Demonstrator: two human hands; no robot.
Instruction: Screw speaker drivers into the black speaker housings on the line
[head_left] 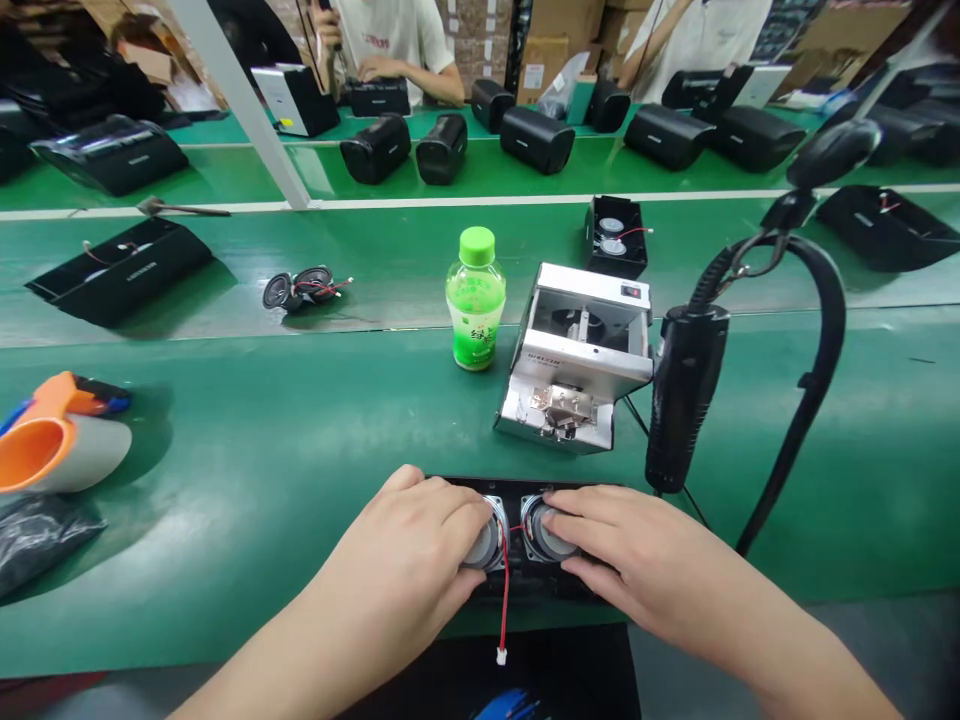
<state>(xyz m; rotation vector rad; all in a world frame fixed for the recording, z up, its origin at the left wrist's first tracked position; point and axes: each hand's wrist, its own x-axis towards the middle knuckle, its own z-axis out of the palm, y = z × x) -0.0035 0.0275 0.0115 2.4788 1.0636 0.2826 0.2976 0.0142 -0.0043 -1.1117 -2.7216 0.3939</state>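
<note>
A black speaker housing [517,592] lies at the front edge of the green bench, with two round drivers set side by side in it. My left hand [420,540] has its fingers wrapped round the left driver [491,545]. Over the right driver [546,530] rests my right hand [630,545], its fingers curved against the rim. A red wire [505,600] runs from the left driver over the front of the housing and ends in a small white plug [501,656]. The palms hide both ends of the housing.
Behind the housing stand a metal machine [577,360] and a green-capped bottle [478,300]. An electric screwdriver [686,400] hangs at right. An orange-and-white tape dispenser [67,440] is at left. Loose drivers [300,290] lie beyond. Two people work across the line.
</note>
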